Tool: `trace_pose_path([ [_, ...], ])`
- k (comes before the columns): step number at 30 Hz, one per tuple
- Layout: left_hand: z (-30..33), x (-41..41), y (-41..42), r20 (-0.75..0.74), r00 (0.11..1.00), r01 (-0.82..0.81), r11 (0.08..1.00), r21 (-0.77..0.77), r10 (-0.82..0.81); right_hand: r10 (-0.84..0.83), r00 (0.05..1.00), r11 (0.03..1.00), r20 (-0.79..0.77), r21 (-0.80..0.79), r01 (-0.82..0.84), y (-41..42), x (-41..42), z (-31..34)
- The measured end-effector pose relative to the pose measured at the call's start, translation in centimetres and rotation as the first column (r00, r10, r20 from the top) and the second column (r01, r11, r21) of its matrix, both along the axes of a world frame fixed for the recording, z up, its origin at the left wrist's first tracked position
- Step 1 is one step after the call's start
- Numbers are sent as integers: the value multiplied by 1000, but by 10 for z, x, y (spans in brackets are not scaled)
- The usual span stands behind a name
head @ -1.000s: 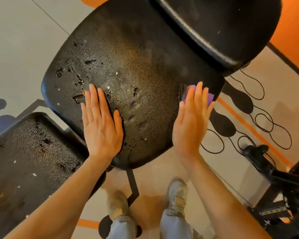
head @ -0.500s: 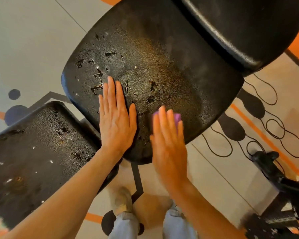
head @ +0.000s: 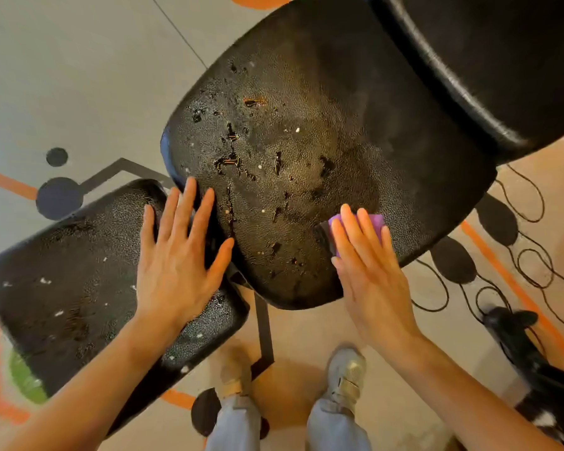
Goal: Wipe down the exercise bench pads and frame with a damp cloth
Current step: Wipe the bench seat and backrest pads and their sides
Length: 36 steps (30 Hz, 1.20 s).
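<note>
Your hands lie flat on the worn black bench, the right one over a purple cloth.

The middle pad (head: 306, 151) of the bench is cracked and flaking, with dark tears and pale specks scattered over its pebbled skin; the near-left pad (head: 62, 288) looks just as worn, and a smoother pad (head: 485, 60) sits at the far right. The cloth (head: 373, 222) lies on the near-right edge of the middle pad, only its far end showing past your fingertips. Your right hand (head: 368, 265) presses it down with straight fingers held close together. Your left hand (head: 179, 258) is spread wide, palm down, where the near-left pad meets the middle one, its fingertips touching the middle pad and gripping nothing. Your shoes (head: 345, 375) stand on the floor (head: 62, 76) below.
</note>
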<state>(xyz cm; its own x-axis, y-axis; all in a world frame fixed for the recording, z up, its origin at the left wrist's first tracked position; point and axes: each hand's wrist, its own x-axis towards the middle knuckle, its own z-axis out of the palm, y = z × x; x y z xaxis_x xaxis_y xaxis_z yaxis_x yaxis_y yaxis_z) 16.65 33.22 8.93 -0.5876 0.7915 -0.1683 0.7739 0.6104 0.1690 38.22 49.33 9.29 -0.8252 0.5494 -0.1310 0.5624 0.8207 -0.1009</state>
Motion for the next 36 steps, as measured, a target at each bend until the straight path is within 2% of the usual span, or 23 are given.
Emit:
trace_pose_path([
  [5,-2,1,1,-6,1000,-10,1000,2,10,-145,978,988,-151,-75,135,52,-109,0],
  [8,-3,0,1,-13,1000,-7,1000,6,7,-10,991,999,-130,-34,6,42,-76,-3],
  [10,-3,0,1,-22,1000,4,1000,-5,-4,118,992,993,-33,-19,-119,15,-20,4],
  [12,-3,-1,1,-26,1000,3,1000,-5,-3,199,980,979,18,-39,-198,10,3,6],
  [16,-3,-1,3,-35,999,0,999,-32,-1,74,988,996,-132,-35,-79,35,-97,-1],
  [18,-3,-1,3,-36,999,-1,999,-34,0,46,988,997,-146,-51,-54,40,-122,-2],
  [21,-3,-1,3,-24,1000,5,999,-35,-6,149,987,988,-55,-35,-151,24,-58,-1],
  [24,-3,-1,2,-19,1000,1,1000,-29,-2,181,983,976,-35,-114,-184,10,-14,9],
  [28,-2,-1,2,-7,1000,3,1000,-17,-3,141,984,989,-109,-33,-145,27,-126,-2],
  [30,-3,-1,2,-5,1000,-3,1000,-17,3,126,984,991,-128,-29,-131,29,-153,-4],
  [33,-2,-1,2,10,1000,4,1000,-21,-3,150,987,988,-60,-20,-151,15,-90,2],
  [36,-1,-2,2,12,1000,3,999,-37,-2,95,995,990,-23,-105,-97,-8,-27,14],
])
